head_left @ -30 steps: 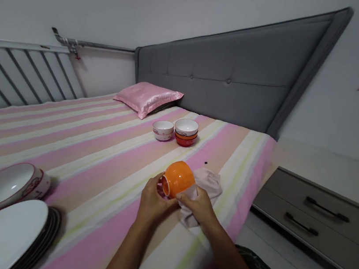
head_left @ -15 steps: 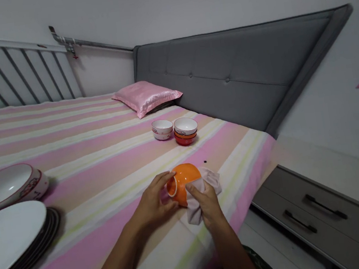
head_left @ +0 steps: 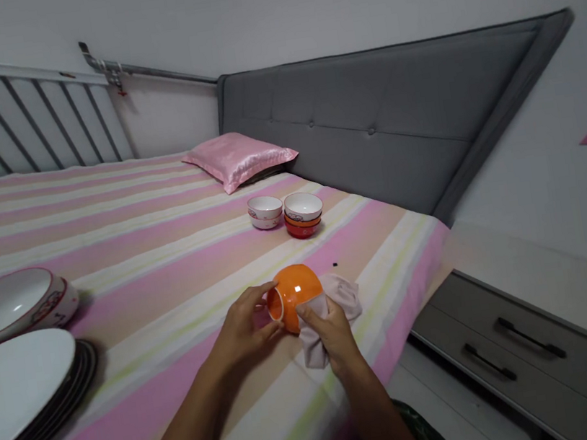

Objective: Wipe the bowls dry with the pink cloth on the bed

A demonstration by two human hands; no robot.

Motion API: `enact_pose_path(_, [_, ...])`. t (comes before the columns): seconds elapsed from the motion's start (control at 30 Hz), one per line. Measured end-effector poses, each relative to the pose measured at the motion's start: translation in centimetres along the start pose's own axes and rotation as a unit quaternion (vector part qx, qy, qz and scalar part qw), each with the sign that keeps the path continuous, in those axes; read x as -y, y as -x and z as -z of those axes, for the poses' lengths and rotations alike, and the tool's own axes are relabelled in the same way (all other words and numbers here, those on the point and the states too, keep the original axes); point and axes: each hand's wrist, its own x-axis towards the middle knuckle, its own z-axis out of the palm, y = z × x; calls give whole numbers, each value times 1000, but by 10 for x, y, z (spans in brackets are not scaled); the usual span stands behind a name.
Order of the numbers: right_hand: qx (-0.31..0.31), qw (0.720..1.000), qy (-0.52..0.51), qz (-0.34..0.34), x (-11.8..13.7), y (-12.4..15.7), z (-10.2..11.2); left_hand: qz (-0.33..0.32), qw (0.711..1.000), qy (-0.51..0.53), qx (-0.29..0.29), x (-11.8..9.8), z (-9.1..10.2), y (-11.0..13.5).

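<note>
An orange bowl (head_left: 298, 283) is held on its side above the bed, its foot ring turned toward the left. My left hand (head_left: 245, 323) grips it at the foot ring, thumb below and fingers above. A pale pinkish cloth (head_left: 315, 341) is bunched in my right hand (head_left: 334, 331), which presses it against the bowl's outer wall near the rim. Part of the cloth hangs below the hand and part spreads out behind it. The inside of the bowl faces away and is hidden.
Beyond my hands stand two small bowl stacks, one white (head_left: 265, 213) and one with red and orange bowls (head_left: 304, 227) under a white one. Larger bowls (head_left: 16, 306) and stacked plates (head_left: 18, 397) lie left. A pink pillow (head_left: 241, 158) rests by the headboard; a drawer cabinet (head_left: 518, 341) stands right.
The bowl has turned slightly and moved a little left, together with both hands. The cloth remains pressed on its outer wall. The other dishes have not moved.
</note>
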Motion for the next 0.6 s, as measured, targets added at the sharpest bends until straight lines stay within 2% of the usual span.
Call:
enact_pose_path(0.23, [-13, 999, 45, 16, -2, -2, 0, 28, 998, 45, -35, 3, -5, -1])
enact_pose_path(0.4, [-26, 997, 45, 49, 2, 0, 3, 37, 998, 47, -34, -5, -10, 0])
enact_pose_path(0.6, [-30, 998, 47, 42, 0, -1, 4, 79, 995, 51, -31, -1, -14, 0])
